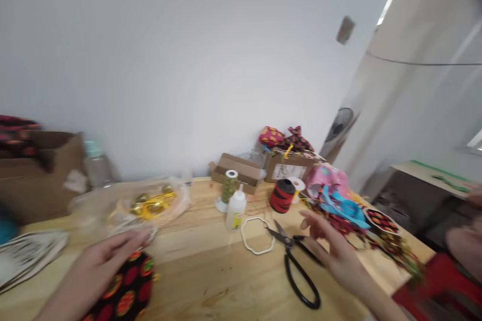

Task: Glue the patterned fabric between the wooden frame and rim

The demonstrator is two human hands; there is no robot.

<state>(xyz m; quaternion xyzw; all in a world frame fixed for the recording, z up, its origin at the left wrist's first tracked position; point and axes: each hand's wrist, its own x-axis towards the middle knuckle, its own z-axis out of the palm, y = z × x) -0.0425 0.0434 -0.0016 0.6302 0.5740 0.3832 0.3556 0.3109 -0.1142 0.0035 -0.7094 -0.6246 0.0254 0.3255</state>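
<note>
My left hand (107, 263) is closed on a black patterned cloth piece (126, 298) with red, orange and green round motifs, at the lower left. The hand covers part of the cloth. On the right, my right hand (335, 253) hovers with its fingers apart beside the black-handled scissors (288, 242). The scissors lie partly open on the table, and one handle passes behind the hand. By their blade tips rests a white ring (244, 241) with a wavy outline. A white glue bottle (236, 209) stands just behind it.
The wooden table (211, 281) holds a green thread spool (229, 185), a red-and-black spool (282, 195), and a plastic bag (176, 198) with gold bells. Blue ribbon (344, 208) and cloth scraps crowd the right. A cardboard box (45, 190) stands left; a blurred person in red (444, 286) is at right.
</note>
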